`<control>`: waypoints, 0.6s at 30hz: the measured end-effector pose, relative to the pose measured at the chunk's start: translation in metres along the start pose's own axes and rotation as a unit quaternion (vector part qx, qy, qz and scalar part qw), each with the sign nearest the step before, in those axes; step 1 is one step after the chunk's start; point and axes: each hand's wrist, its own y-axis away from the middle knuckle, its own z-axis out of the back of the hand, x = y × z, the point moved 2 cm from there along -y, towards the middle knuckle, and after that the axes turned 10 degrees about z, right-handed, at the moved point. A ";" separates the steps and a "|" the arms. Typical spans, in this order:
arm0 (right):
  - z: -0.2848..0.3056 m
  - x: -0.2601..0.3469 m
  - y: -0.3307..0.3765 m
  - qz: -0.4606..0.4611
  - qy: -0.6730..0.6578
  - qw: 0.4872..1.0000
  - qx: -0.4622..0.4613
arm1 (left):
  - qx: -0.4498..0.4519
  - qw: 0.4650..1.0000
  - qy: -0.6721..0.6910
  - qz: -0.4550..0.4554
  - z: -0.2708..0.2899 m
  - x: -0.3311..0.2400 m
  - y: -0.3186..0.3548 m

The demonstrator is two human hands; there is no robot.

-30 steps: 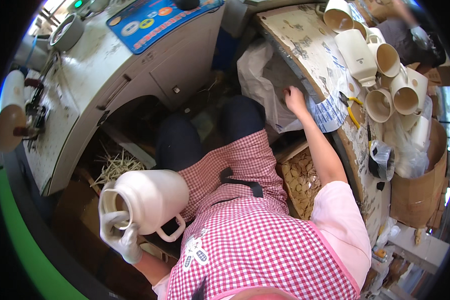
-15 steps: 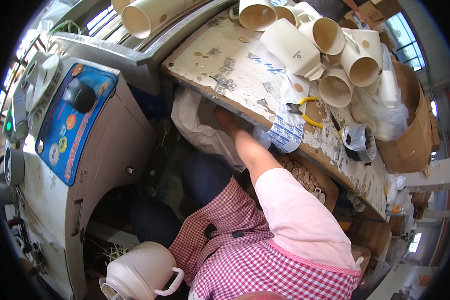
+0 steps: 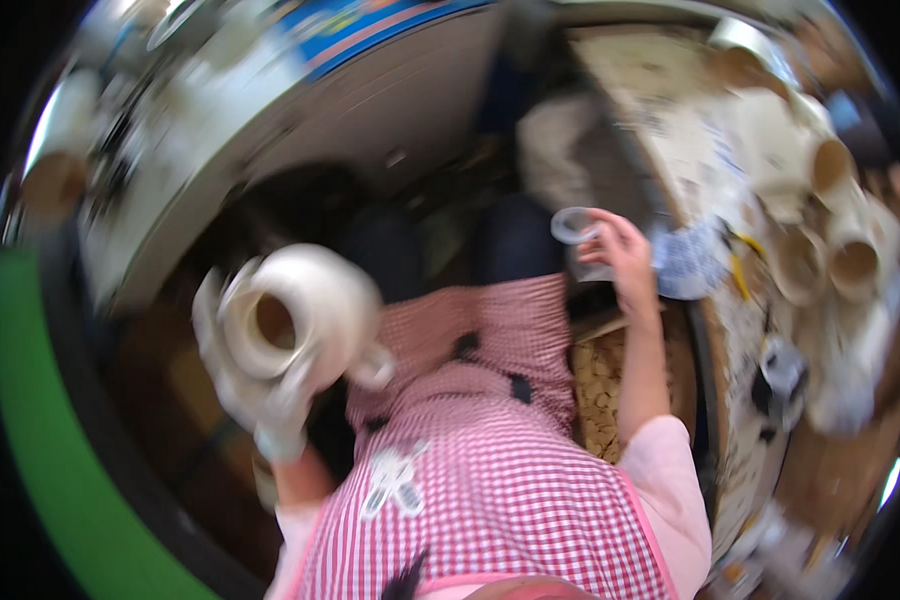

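Note:
My left hand point(image 3: 232, 385), in a whitish glove, grips a cream-coloured jug point(image 3: 345, 300) above my left knee. The jug is tilted so its round mouth faces left and toward me, and its handle sticks out at the lower right. My bare right hand point(image 3: 622, 258) pinches a small clear ring-shaped piece point(image 3: 571, 226), seemingly plastic, between thumb and fingers over my right knee. The two hands are well apart. Motion blur hides finer detail on both things.
On the right, a worn workbench point(image 3: 660, 95) bears several cream jugs point(image 3: 795, 262) and yellow-handled pliers point(image 3: 740, 270). Beneath its edge are a whitish bag point(image 3: 553, 150) and a box of small tan pieces point(image 3: 598, 400). A pale desk point(image 3: 205, 185) bounds the left; a green surface point(image 3: 45, 420) lies lower left.
My right hand has come out of the bag under the bench, holding the clear ring. The jug is now up in my left hand, its mouth in sight. My view has swung left.

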 end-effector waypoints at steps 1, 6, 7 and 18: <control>-0.016 0.006 0.010 -0.016 0.043 0.999 -0.010 | -0.004 0.996 -0.065 -0.067 -0.001 -0.003 0.003; -0.069 0.064 0.025 0.019 0.346 0.938 0.001 | 0.052 0.977 -0.040 -0.204 -0.012 -0.009 0.011; -0.085 0.084 0.029 0.183 0.380 0.905 0.059 | 0.038 0.970 -0.056 -0.235 -0.012 -0.011 0.014; -0.230 0.167 0.084 0.217 0.111 0.871 0.427 | 0.051 0.969 -0.079 -0.228 -0.010 -0.010 0.029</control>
